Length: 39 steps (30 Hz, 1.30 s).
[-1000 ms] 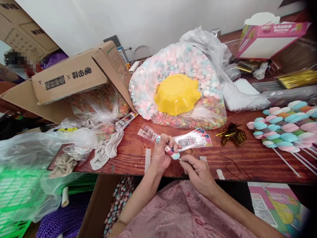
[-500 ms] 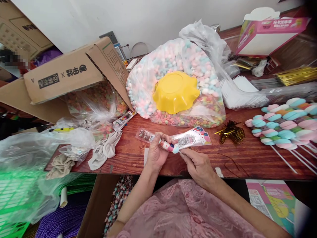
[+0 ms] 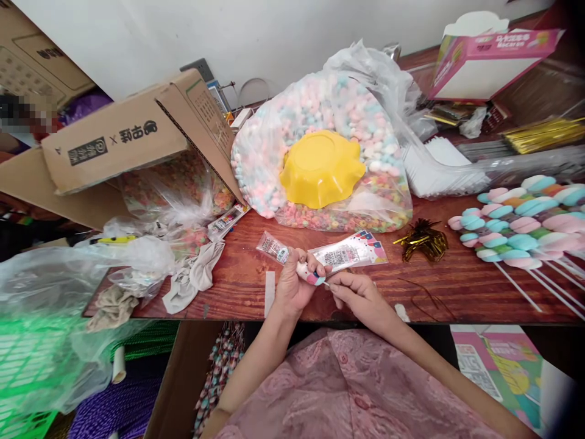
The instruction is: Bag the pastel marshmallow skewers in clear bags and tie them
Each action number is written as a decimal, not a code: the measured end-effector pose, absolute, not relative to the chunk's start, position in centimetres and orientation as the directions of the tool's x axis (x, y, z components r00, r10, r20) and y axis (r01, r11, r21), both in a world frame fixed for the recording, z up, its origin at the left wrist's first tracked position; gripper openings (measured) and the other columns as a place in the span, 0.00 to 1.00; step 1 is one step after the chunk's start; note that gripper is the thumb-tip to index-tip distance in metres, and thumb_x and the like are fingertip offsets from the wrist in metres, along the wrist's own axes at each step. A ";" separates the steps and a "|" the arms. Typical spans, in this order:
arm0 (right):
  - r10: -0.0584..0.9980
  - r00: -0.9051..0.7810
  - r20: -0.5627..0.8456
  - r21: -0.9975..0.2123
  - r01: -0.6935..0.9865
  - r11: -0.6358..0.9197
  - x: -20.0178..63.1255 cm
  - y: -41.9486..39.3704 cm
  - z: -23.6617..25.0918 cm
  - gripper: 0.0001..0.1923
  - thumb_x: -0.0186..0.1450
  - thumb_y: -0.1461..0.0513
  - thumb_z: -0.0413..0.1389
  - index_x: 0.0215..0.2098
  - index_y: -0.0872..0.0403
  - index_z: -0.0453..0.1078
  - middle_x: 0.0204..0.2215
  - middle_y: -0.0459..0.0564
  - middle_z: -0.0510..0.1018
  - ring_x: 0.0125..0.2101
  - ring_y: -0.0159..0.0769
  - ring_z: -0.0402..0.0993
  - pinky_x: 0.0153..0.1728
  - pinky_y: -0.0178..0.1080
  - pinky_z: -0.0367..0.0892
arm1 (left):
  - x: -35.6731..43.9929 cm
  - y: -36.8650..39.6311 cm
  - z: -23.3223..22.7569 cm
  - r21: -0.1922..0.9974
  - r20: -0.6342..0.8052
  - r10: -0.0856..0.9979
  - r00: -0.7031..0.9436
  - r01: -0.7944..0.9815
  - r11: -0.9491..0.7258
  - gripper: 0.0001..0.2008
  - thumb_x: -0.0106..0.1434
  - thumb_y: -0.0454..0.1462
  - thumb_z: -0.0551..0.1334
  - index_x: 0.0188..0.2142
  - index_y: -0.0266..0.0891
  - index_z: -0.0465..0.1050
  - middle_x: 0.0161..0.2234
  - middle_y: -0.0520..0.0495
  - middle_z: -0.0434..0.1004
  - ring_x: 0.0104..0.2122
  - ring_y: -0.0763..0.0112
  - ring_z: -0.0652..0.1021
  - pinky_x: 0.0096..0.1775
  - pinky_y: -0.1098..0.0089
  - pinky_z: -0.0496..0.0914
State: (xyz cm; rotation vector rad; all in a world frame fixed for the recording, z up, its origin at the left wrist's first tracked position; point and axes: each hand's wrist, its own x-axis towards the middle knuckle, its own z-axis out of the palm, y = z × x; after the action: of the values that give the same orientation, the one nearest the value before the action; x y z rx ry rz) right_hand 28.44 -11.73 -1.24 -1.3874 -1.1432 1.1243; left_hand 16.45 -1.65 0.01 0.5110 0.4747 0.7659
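Left hand point(image 3: 292, 283) pinches the sleeved marshmallow pop point(image 3: 307, 275) — soft, crushable; right hand point(image 3: 354, 294) nips what looks like its stick — safest hold.

Left hand point(image 3: 295, 281) raised just over the near table edge, palm turned inward, fingers curled tight in a closed grasp, thumb pressed across the top. Left forearm bare, rising from lower centre, angled up and right, elbow low near the body. Right hand point(image 3: 359, 297) just beside the left, nearly touching, fingers bunched, thumb and forefinger pinched together at the tips, pointing toward the left hand. Right forearm bare, running in from the lower right, wrist roughly straight. Both hands close in front of the torso.
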 end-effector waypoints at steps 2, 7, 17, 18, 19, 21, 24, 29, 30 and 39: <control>0.982 0.179 0.057 -0.939 0.344 -0.008 28.6 -12.5 -1.2 0.12 0.67 0.58 0.50 0.32 0.54 0.72 0.26 0.46 0.75 0.28 0.32 0.67 0.31 0.34 0.60 | 16.4 -1.4 -0.1 0.569 -0.235 0.775 0.586 -0.564 0.599 0.22 0.59 0.50 0.67 0.23 0.39 0.59 0.20 0.57 0.63 0.23 0.73 0.72 0.41 0.64 0.72; 0.965 0.185 0.185 -0.791 0.611 0.034 28.4 -13.7 -2.2 0.14 0.70 0.60 0.46 0.32 0.54 0.72 0.20 0.44 0.71 0.20 0.29 0.63 0.25 0.34 0.55 | 17.0 -2.0 0.0 0.574 -0.254 0.802 0.541 -0.583 0.575 0.20 0.61 0.48 0.65 0.23 0.39 0.61 0.20 0.57 0.64 0.22 0.74 0.72 0.40 0.65 0.72; 0.967 0.227 0.112 -0.845 0.534 -0.027 28.6 -13.0 -1.4 0.14 0.69 0.58 0.47 0.29 0.53 0.69 0.22 0.45 0.70 0.22 0.31 0.63 0.26 0.34 0.55 | 17.3 -3.3 -0.1 0.607 -0.209 0.732 0.649 -0.501 0.617 0.22 0.56 0.51 0.68 0.24 0.39 0.62 0.21 0.56 0.65 0.24 0.73 0.73 0.41 0.65 0.71; 0.970 0.224 0.092 -0.876 0.481 -0.028 28.3 -12.8 -1.3 0.14 0.69 0.58 0.47 0.28 0.53 0.69 0.22 0.44 0.70 0.23 0.30 0.63 0.26 0.33 0.55 | 17.4 -3.5 -0.1 0.606 -0.207 0.724 0.658 -0.494 0.623 0.22 0.56 0.51 0.68 0.24 0.38 0.62 0.20 0.57 0.64 0.23 0.75 0.72 0.41 0.66 0.71; 0.971 0.227 0.071 -0.906 0.422 -0.032 27.9 -12.6 -1.2 0.15 0.69 0.57 0.47 0.27 0.53 0.67 0.22 0.44 0.69 0.22 0.30 0.63 0.26 0.33 0.56 | 17.6 -3.7 -0.1 0.601 -0.209 0.717 0.665 -0.490 0.631 0.22 0.57 0.52 0.67 0.24 0.38 0.62 0.20 0.57 0.63 0.22 0.76 0.70 0.41 0.67 0.71; 0.968 0.251 0.028 -0.949 0.310 -0.053 27.2 -12.3 -1.2 0.17 0.68 0.55 0.48 0.24 0.53 0.63 0.19 0.43 0.66 0.21 0.29 0.61 0.25 0.33 0.56 | 17.9 -4.1 -0.1 0.584 -0.225 0.710 0.667 -0.491 0.647 0.22 0.58 0.51 0.67 0.24 0.39 0.61 0.19 0.58 0.61 0.21 0.78 0.68 0.41 0.68 0.71; 0.962 0.274 -0.011 -0.968 0.239 -0.079 26.9 -12.3 -1.2 0.18 0.68 0.54 0.49 0.22 0.52 0.61 0.17 0.42 0.64 0.20 0.29 0.60 0.24 0.33 0.56 | 18.1 -4.2 0.0 0.578 -0.238 0.713 0.659 -0.494 0.649 0.22 0.58 0.50 0.67 0.24 0.39 0.60 0.20 0.57 0.62 0.23 0.77 0.69 0.41 0.68 0.71; 0.984 0.176 0.026 -0.913 0.405 -0.048 27.8 -13.6 -1.2 0.14 0.68 0.57 0.48 0.27 0.53 0.67 0.21 0.44 0.69 0.23 0.30 0.63 0.26 0.34 0.56 | 17.7 -3.6 -0.2 0.601 -0.247 0.757 0.605 -0.517 0.610 0.21 0.58 0.49 0.68 0.24 0.38 0.63 0.22 0.56 0.65 0.28 0.73 0.73 0.43 0.64 0.71; 0.986 0.163 0.031 -0.901 0.432 -0.043 27.9 -13.9 -1.4 0.15 0.69 0.57 0.47 0.25 0.53 0.64 0.19 0.43 0.68 0.22 0.30 0.62 0.26 0.34 0.55 | 17.6 -3.5 -0.2 0.605 -0.242 0.761 0.601 -0.520 0.603 0.21 0.57 0.49 0.68 0.24 0.38 0.62 0.21 0.56 0.64 0.28 0.73 0.73 0.44 0.64 0.71; 0.955 0.176 0.239 -0.863 0.489 0.126 26.2 -13.9 -2.5 0.16 0.69 0.61 0.45 0.22 0.53 0.58 0.17 0.42 0.63 0.19 0.27 0.57 0.23 0.33 0.52 | 18.6 -5.2 -0.4 0.746 -0.195 0.732 0.653 -0.386 0.543 0.28 0.62 0.55 0.61 0.18 0.39 0.55 0.16 0.58 0.52 0.23 0.76 0.65 0.42 0.67 0.69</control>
State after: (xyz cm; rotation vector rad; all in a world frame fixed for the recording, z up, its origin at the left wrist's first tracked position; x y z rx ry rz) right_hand 26.17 -13.88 -2.47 -1.5030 -1.4515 0.6185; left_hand 18.60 -5.17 -0.41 0.7265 0.5318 0.7017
